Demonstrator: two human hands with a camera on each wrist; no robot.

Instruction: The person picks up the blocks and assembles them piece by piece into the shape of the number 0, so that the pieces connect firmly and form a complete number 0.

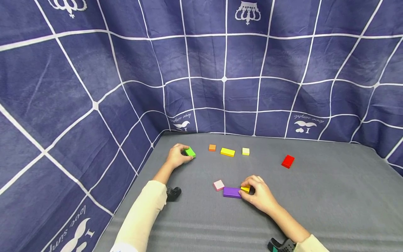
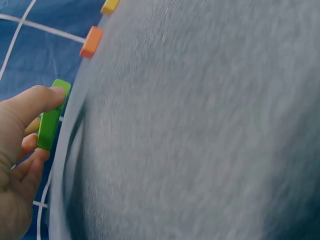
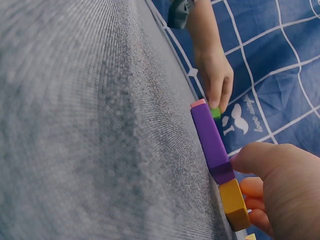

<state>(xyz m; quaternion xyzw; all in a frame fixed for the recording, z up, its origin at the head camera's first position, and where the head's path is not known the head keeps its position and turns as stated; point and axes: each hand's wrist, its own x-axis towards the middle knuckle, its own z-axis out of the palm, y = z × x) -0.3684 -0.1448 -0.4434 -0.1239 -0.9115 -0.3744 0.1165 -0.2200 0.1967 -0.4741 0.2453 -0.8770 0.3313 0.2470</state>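
Observation:
At the back left of the table, my left hand (image 1: 177,156) pinches a bright green rectangular block (image 2: 50,122) between thumb and fingertips. My right hand (image 1: 258,192) is nearer the front, thumb and fingers bent around a small amber-yellow block (image 3: 233,205). That block stands right at the end of a long purple block (image 1: 232,192), and my right thumb tip is close by the purple block's end. A pale pink square block (image 1: 218,185) lies off the purple block's left end. The hand partly hides the amber block in the head view.
Toward the back of the grey-covered table (image 1: 195,224) lie an orange block (image 1: 212,148), a yellow rectangular block (image 1: 227,152) and a small pale yellow block (image 1: 246,151). Farther right is a red block (image 1: 288,161). A blue white-lined curtain (image 1: 207,94) borders the back and left.

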